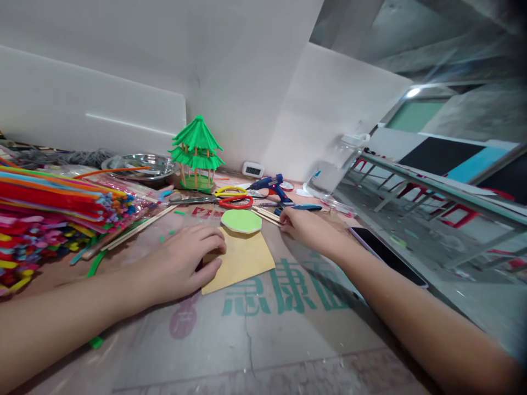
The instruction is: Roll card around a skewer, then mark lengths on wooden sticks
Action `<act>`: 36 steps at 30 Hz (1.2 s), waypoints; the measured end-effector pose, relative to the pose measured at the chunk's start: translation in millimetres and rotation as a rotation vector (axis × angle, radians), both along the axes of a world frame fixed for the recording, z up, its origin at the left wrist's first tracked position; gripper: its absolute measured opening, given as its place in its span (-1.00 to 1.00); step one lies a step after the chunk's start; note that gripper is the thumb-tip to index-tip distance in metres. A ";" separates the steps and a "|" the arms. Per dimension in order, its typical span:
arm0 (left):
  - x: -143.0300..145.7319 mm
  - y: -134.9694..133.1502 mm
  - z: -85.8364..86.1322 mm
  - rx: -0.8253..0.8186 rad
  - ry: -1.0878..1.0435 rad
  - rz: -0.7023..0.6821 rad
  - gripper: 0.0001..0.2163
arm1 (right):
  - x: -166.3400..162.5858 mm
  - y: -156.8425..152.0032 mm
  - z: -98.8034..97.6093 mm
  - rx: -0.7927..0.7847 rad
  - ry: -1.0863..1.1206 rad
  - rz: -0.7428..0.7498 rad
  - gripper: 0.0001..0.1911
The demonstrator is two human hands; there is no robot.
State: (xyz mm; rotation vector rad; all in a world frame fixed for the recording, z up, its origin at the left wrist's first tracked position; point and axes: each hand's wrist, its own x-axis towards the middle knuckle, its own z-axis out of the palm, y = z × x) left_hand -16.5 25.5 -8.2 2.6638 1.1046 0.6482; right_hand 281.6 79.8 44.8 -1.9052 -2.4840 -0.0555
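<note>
My left hand (191,260) rests at the left side of a yellow sheet of paper (242,260). Its fingers are curved, with a gap between thumb and forefinger, and the fingertips touch the sheet. A light green octagonal piece (241,220) lies over the paper's far edge. To the right, my right hand (302,226) has its fingers closed at the near end of thin wooden sticks (267,214); its fingertips are partly hidden. Behind the octagon are red-handled scissors (235,202), yellow-handled scissors (230,191) and a blue glue gun (269,182).
A green-roofed model pavilion (197,153) stands at the back near a metal bowl (152,167). Bundles of coloured pipe cleaners (53,203) fill the left. A small digital clock (252,169), a clear plastic jug (335,170) and a phone (387,255) are also on the table.
</note>
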 end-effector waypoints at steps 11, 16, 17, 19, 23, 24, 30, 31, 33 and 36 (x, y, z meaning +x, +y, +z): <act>-0.6 0.5 -0.7 -0.008 -0.001 -0.013 -0.83 | 1.4 -3.5 17.4 0.049 0.359 0.009 -0.97; 1.0 2.4 -0.6 0.000 0.008 -0.007 -0.83 | -19.7 -22.1 28.8 -0.349 1.500 0.089 -0.77; 1.0 2.7 -0.7 0.004 0.014 -0.009 -0.82 | -26.5 -28.4 28.5 -0.415 1.594 0.075 -0.77; 0.5 3.2 -1.0 0.009 0.026 -0.015 -0.82 | -38.5 -39.7 26.0 -0.503 1.685 0.051 -0.77; -0.8 3.9 -2.2 0.022 0.038 -0.017 -0.80 | -48.5 -49.5 20.2 -0.598 1.772 -0.020 -0.83; -0.8 4.0 -2.4 0.022 0.038 -0.016 -0.80 | -48.5 -49.5 19.1 -0.614 1.788 -0.037 -0.84; -0.2 2.9 0.2 -0.004 0.026 -0.004 -0.78 | -44.8 -44.6 5.0 -0.552 1.723 0.093 -0.76; -0.3 2.6 1.3 -0.009 0.032 -0.006 -0.77 | -44.9 -44.4 1.1 -0.493 1.683 0.155 -0.71; -0.5 2.2 3.0 -0.014 0.051 -0.021 -0.71 | -45.8 -45.3 -6.6 -0.367 1.539 0.268 -0.70; -0.7 2.8 2.8 -0.008 0.075 -0.055 -0.62 | -48.6 -49.3 -13.8 -0.169 1.156 0.351 -0.84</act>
